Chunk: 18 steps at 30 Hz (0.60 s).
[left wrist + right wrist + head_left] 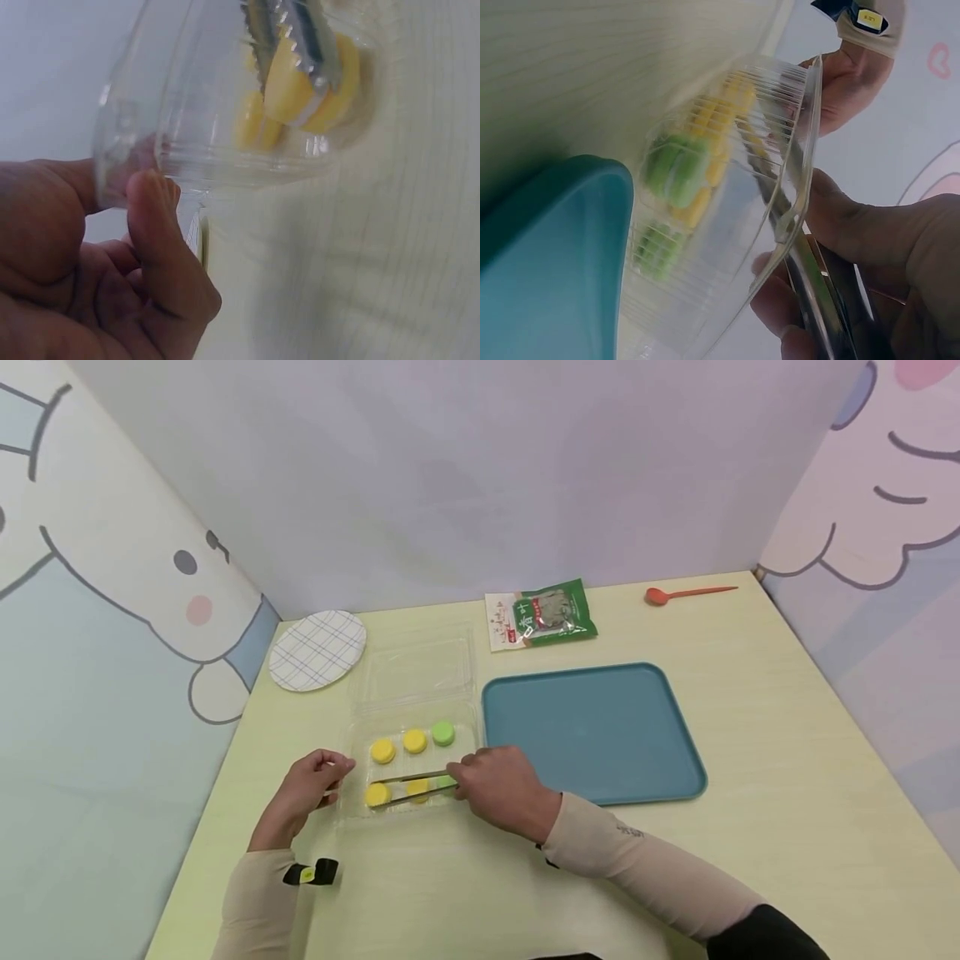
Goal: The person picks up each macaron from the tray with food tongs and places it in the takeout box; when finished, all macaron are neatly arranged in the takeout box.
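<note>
A clear plastic clamshell box [397, 767] lies with its lid [420, 668] folded back, holding several yellow and green macarons in two rows. My left hand [303, 789] pinches the box's left rim between thumb and fingers. Metal tongs [817, 300] are gripped in my right hand [504, 789], above the box's right side. Their serrated tips [311, 45] straddle the near-left yellow macaron [377, 794], touching it in the left wrist view. A green macaron [443, 732] sits at the back right; another, in front, is partly hidden by the tongs and right hand.
A blue tray [592, 731] lies just right of the box. Behind are a checked white plate [318, 651], a green-and-white packet [542, 616] and a red spoon [657, 597]. Walls stand at the table's back and sides.
</note>
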Each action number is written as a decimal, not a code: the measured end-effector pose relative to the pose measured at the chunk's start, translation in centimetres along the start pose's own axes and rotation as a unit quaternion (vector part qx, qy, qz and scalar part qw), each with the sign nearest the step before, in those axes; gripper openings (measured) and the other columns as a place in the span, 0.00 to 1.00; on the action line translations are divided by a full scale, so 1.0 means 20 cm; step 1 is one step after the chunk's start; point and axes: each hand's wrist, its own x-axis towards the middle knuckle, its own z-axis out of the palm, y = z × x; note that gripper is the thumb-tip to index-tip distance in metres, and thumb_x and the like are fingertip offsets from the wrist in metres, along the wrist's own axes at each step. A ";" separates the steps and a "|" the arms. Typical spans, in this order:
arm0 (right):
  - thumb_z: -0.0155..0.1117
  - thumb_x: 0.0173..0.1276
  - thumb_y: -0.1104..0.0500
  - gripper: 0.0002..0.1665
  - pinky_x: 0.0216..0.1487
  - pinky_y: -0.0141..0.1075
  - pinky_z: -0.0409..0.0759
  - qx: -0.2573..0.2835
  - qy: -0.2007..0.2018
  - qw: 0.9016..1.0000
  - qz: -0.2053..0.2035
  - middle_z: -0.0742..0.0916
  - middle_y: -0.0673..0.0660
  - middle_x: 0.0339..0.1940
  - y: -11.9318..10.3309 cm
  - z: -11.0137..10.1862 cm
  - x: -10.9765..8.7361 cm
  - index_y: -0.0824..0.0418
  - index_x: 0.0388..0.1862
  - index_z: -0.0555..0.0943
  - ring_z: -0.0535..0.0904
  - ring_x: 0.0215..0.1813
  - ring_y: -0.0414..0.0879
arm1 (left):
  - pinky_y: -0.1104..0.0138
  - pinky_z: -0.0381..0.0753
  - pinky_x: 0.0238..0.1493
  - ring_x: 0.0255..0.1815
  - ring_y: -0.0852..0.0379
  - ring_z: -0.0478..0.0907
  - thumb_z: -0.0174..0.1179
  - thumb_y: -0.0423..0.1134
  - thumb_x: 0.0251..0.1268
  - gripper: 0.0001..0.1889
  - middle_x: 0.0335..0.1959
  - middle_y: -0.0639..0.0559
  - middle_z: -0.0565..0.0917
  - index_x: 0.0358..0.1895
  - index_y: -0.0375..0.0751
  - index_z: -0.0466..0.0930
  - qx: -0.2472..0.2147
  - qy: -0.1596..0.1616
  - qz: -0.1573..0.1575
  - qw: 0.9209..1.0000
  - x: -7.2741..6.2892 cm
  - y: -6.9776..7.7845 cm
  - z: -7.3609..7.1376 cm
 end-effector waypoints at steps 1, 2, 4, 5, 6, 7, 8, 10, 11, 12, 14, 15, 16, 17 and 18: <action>0.79 0.57 0.50 0.11 0.16 0.31 0.69 -0.001 -0.005 1.000 0.002 0.84 0.46 0.20 0.00 0.00 0.00 0.51 0.30 0.85 0.79 0.21 0.40 | 0.67 0.77 0.32 0.32 0.55 0.70 0.59 0.45 0.76 0.16 0.30 0.50 0.72 0.51 0.35 0.72 0.000 0.000 0.000 1.000 0.00 0.00 0.00; 0.79 0.58 0.49 0.11 0.16 0.31 0.69 0.000 -0.011 1.000 0.004 0.84 0.46 0.20 0.00 0.00 0.00 0.51 0.31 0.85 0.79 0.21 0.40 | 0.67 0.77 0.32 0.32 0.55 0.70 0.59 0.45 0.76 0.15 0.31 0.50 0.72 0.51 0.35 0.72 0.001 0.001 -0.001 1.000 0.00 0.00 0.00; 0.79 0.59 0.48 0.12 0.17 0.32 0.70 0.006 -0.026 1.000 0.010 0.85 0.47 0.22 0.00 -0.01 0.01 0.52 0.33 0.85 0.79 0.22 0.40 | 0.67 0.78 0.32 0.33 0.55 0.70 0.59 0.45 0.76 0.15 0.31 0.50 0.72 0.51 0.35 0.72 0.001 0.001 -0.001 1.000 0.00 0.00 0.00; 0.78 0.59 0.48 0.13 0.17 0.32 0.70 0.011 -0.032 0.999 0.014 0.85 0.47 0.23 0.01 -0.02 0.01 0.52 0.35 0.85 0.79 0.23 0.40 | 0.67 0.78 0.32 0.32 0.55 0.70 0.59 0.44 0.76 0.15 0.31 0.50 0.72 0.50 0.34 0.73 0.000 0.001 0.001 1.000 0.00 -0.01 0.00; 0.78 0.60 0.48 0.13 0.17 0.32 0.70 0.016 -0.037 0.999 0.017 0.86 0.47 0.24 0.01 -0.02 0.01 0.52 0.36 0.85 0.79 0.23 0.40 | 0.67 0.78 0.32 0.32 0.55 0.70 0.59 0.45 0.76 0.16 0.30 0.50 0.72 0.50 0.34 0.73 0.000 0.002 0.002 1.000 0.00 -0.01 0.00; 0.78 0.60 0.48 0.14 0.17 0.32 0.70 0.022 -0.040 0.999 0.020 0.86 0.47 0.25 0.01 -0.03 0.01 0.53 0.37 0.85 0.80 0.23 0.41 | 0.67 0.78 0.32 0.32 0.56 0.70 0.59 0.45 0.75 0.16 0.30 0.50 0.72 0.50 0.34 0.73 0.000 0.002 0.003 1.000 0.00 -0.01 0.00; 0.78 0.60 0.48 0.14 0.17 0.32 0.70 0.026 -0.040 0.999 0.023 0.86 0.47 0.26 0.02 -0.03 0.00 0.53 0.38 0.85 0.80 0.24 0.41 | 0.67 0.78 0.32 0.32 0.56 0.70 0.60 0.45 0.75 0.16 0.30 0.50 0.72 0.50 0.34 0.73 -0.001 0.001 0.004 1.000 0.00 -0.01 0.00; 0.78 0.59 0.48 0.15 0.17 0.32 0.70 0.032 -0.038 0.998 0.026 0.87 0.47 0.27 0.02 -0.04 0.00 0.53 0.40 0.85 0.80 0.25 0.41 | 0.67 0.78 0.32 0.31 0.56 0.70 0.60 0.45 0.75 0.16 0.30 0.50 0.72 0.50 0.35 0.72 -0.002 0.000 0.004 1.000 0.00 -0.01 -0.01; 0.79 0.59 0.48 0.15 0.17 0.32 0.69 0.033 -0.034 0.999 0.026 0.87 0.47 0.27 0.02 -0.04 0.00 0.53 0.40 0.85 0.81 0.25 0.41 | 0.66 0.78 0.32 0.31 0.56 0.70 0.60 0.45 0.75 0.16 0.30 0.50 0.72 0.50 0.35 0.72 -0.003 0.000 0.004 1.000 0.00 -0.01 -0.01; 0.79 0.59 0.48 0.16 0.17 0.32 0.69 0.034 -0.031 0.999 0.027 0.87 0.47 0.28 0.03 -0.04 0.00 0.53 0.41 0.86 0.81 0.25 0.42 | 0.66 0.78 0.32 0.31 0.56 0.70 0.60 0.45 0.75 0.16 0.30 0.50 0.72 0.51 0.35 0.72 -0.003 0.000 0.003 1.000 0.00 -0.01 -0.01; 0.79 0.59 0.48 0.16 0.16 0.32 0.68 0.036 -0.024 0.999 0.027 0.87 0.47 0.28 0.03 -0.05 -0.01 0.53 0.41 0.86 0.81 0.25 0.42 | 0.66 0.77 0.32 0.32 0.56 0.70 0.59 0.45 0.76 0.16 0.30 0.50 0.72 0.51 0.35 0.72 -0.003 0.000 0.000 1.000 0.01 -0.01 -0.01; 0.79 0.59 0.49 0.16 0.16 0.32 0.68 0.038 -0.020 0.999 0.026 0.87 0.47 0.28 0.03 -0.05 -0.01 0.53 0.42 0.85 0.80 0.24 0.42 | 0.66 0.77 0.32 0.32 0.55 0.70 0.59 0.45 0.76 0.16 0.30 0.50 0.72 0.51 0.35 0.72 -0.003 0.000 -0.001 1.000 0.01 -0.01 -0.01; 0.79 0.59 0.49 0.16 0.16 0.32 0.68 0.041 -0.017 0.999 0.026 0.87 0.47 0.28 0.03 -0.05 -0.01 0.53 0.42 0.85 0.80 0.24 0.42 | 0.66 0.77 0.32 0.32 0.55 0.70 0.59 0.45 0.76 0.16 0.30 0.50 0.72 0.51 0.35 0.72 -0.003 0.000 -0.001 1.000 0.01 -0.01 0.00; 0.79 0.59 0.49 0.17 0.16 0.32 0.69 0.043 -0.013 0.999 0.026 0.87 0.47 0.28 0.03 -0.05 -0.01 0.54 0.42 0.85 0.81 0.25 0.42 | 0.66 0.77 0.32 0.32 0.55 0.70 0.59 0.44 0.76 0.16 0.30 0.50 0.72 0.51 0.35 0.72 -0.003 0.001 -0.002 1.000 0.01 -0.02 0.00; 0.79 0.58 0.49 0.17 0.17 0.32 0.70 0.048 -0.010 0.998 0.027 0.88 0.47 0.29 0.03 -0.05 -0.02 0.54 0.43 0.86 0.81 0.25 0.42 | 0.66 0.77 0.32 0.32 0.55 0.70 0.59 0.44 0.76 0.16 0.31 0.50 0.72 0.51 0.35 0.72 -0.001 0.002 -0.003 1.000 0.01 -0.02 0.00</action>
